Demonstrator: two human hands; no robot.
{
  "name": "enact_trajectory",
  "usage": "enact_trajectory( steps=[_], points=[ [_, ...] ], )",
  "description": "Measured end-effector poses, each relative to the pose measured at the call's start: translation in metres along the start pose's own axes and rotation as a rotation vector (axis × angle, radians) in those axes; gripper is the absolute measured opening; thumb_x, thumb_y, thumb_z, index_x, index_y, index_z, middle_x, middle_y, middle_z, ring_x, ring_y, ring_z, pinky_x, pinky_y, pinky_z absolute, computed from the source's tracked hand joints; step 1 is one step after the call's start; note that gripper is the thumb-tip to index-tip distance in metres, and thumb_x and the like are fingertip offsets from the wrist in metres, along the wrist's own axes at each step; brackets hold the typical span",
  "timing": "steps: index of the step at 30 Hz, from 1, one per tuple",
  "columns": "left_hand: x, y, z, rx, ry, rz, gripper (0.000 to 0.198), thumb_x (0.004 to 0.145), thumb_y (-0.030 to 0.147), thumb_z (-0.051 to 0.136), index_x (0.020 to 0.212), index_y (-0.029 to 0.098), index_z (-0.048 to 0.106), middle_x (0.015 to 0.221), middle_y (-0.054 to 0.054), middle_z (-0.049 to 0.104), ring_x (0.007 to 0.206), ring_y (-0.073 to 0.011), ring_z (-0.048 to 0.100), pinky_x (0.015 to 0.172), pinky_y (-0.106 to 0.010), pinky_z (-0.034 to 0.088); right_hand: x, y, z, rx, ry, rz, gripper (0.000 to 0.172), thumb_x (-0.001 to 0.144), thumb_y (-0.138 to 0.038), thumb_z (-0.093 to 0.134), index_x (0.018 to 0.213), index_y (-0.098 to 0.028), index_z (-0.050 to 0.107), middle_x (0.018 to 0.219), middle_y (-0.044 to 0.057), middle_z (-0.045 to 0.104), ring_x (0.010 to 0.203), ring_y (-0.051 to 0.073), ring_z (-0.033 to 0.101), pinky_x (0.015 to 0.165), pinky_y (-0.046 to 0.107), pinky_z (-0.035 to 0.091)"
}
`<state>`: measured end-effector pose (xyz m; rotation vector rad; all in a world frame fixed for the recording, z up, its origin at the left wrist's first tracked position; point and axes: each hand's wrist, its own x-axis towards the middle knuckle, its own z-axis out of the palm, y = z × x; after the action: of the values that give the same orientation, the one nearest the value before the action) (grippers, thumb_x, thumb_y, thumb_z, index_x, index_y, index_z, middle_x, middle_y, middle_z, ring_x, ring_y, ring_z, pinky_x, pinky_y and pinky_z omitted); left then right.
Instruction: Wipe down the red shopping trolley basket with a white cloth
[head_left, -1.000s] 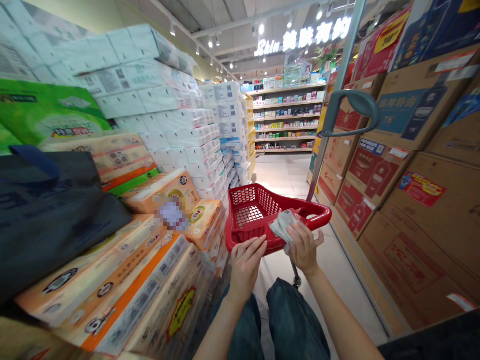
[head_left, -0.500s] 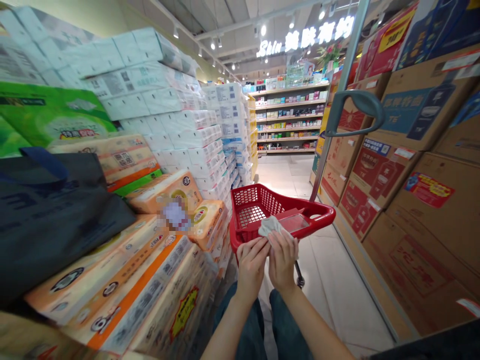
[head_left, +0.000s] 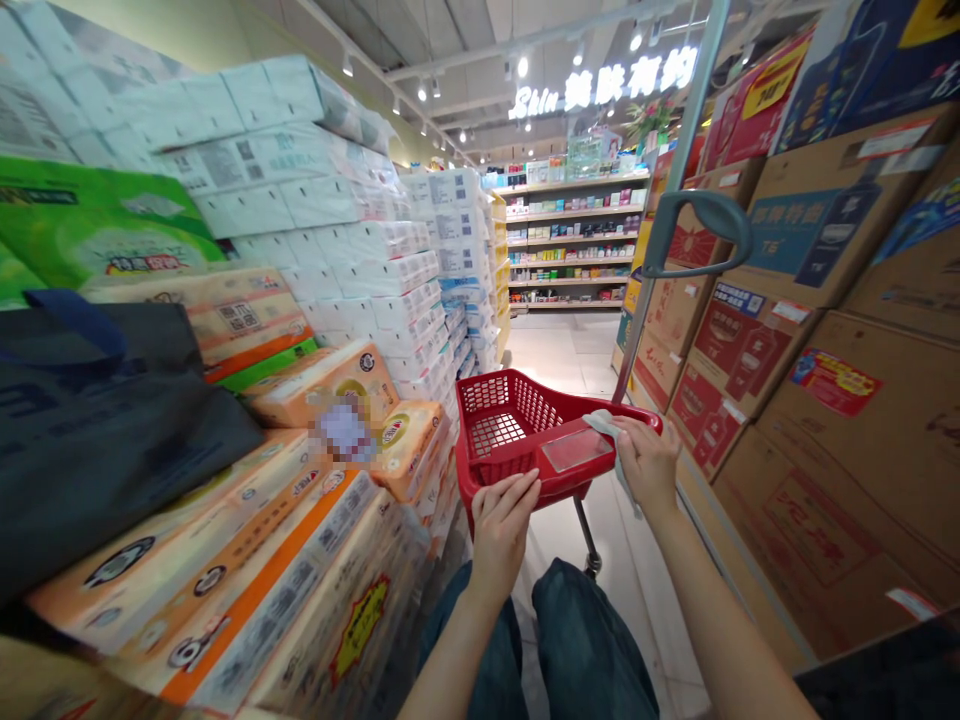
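A red plastic shopping basket (head_left: 517, 425) on wheels stands in the aisle just ahead of my knees. My left hand (head_left: 501, 522) rests on its near rim, fingers curled over the edge. My right hand (head_left: 646, 462) is closed on a grey-white cloth (head_left: 609, 432) and presses it against the basket's right rim, beside a clear panel (head_left: 576, 450) on the rim. The basket looks empty inside. Its grey pull handle (head_left: 694, 235) rises on a metal pole at the right.
Stacked tissue and toilet-paper packs (head_left: 300, 300) wall the left side, with a dark bag (head_left: 97, 420) on top. Cardboard cartons (head_left: 817, 330) line the right. The tiled aisle (head_left: 570, 345) runs ahead to stocked shelves (head_left: 574, 240).
My right hand carried the cloth from the middle of the near rim out to the right rim. My left hand left the cloth and settled on the near rim.
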<state>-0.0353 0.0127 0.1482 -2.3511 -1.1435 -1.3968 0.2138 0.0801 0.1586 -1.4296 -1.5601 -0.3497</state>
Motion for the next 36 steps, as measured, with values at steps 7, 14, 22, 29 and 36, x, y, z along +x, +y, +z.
enact_trajectory(
  steps=[7, 14, 22, 29, 36],
  points=[
    [0.001, 0.0, 0.002, 0.004, 0.016, -0.019, 0.033, 0.097, 0.013, 0.046, 0.123, 0.025, 0.061, 0.122, -0.004, 0.068, 0.11, -0.0196, 0.059, 0.091, -0.038, 0.037, -0.017, -0.104, 0.006, 0.0, -0.11, -0.119, 0.034, 0.098, -0.027, 0.037, 0.115, -0.021, 0.065, 0.122, 0.008, 0.067, 0.117, 0.022, 0.058, 0.116, 0.051, 0.015],
    [-0.003, -0.003, -0.002, 0.014, -0.018, -0.015, 0.035, 0.097, 0.014, 0.047, 0.128, 0.026, 0.058, 0.125, -0.005, 0.067, 0.113, -0.0197, 0.057, 0.093, -0.038, 0.038, 0.006, -0.095, -0.001, 0.09, -0.372, -0.283, 0.033, 0.098, -0.029, 0.037, 0.117, -0.029, 0.064, 0.123, 0.002, 0.067, 0.116, 0.02, 0.06, 0.117, 0.06, 0.004],
    [-0.001, 0.001, -0.002, 0.024, 0.022, 0.003, 0.037, 0.097, 0.013, 0.045, 0.13, 0.027, 0.057, 0.124, -0.004, 0.067, 0.11, -0.0195, 0.059, 0.09, -0.038, 0.039, 0.031, -0.019, -0.013, -0.03, -0.425, 0.011, 0.04, 0.098, -0.033, 0.029, 0.102, -0.027, 0.068, 0.107, 0.003, 0.072, 0.105, 0.023, 0.063, 0.108, 0.065, 0.018],
    [-0.001, 0.001, 0.003, 0.015, 0.026, -0.011, 0.036, 0.097, 0.013, 0.045, 0.128, 0.027, 0.058, 0.123, -0.004, 0.068, 0.11, -0.0198, 0.059, 0.091, -0.038, 0.039, -0.011, -0.088, 0.006, -0.074, -0.129, -0.083, 0.033, 0.096, -0.026, 0.037, 0.116, -0.019, 0.062, 0.124, 0.011, 0.065, 0.116, 0.024, 0.057, 0.115, 0.053, 0.018],
    [-0.002, -0.004, -0.002, 0.022, 0.015, -0.002, 0.033, 0.097, 0.015, 0.047, 0.125, 0.026, 0.06, 0.121, -0.004, 0.069, 0.111, -0.0197, 0.059, 0.091, -0.038, 0.039, -0.008, -0.107, -0.003, 0.078, -0.322, -0.352, 0.032, 0.097, -0.027, 0.04, 0.117, -0.027, 0.064, 0.125, 0.003, 0.066, 0.117, 0.019, 0.059, 0.119, 0.052, 0.008]
  ],
)
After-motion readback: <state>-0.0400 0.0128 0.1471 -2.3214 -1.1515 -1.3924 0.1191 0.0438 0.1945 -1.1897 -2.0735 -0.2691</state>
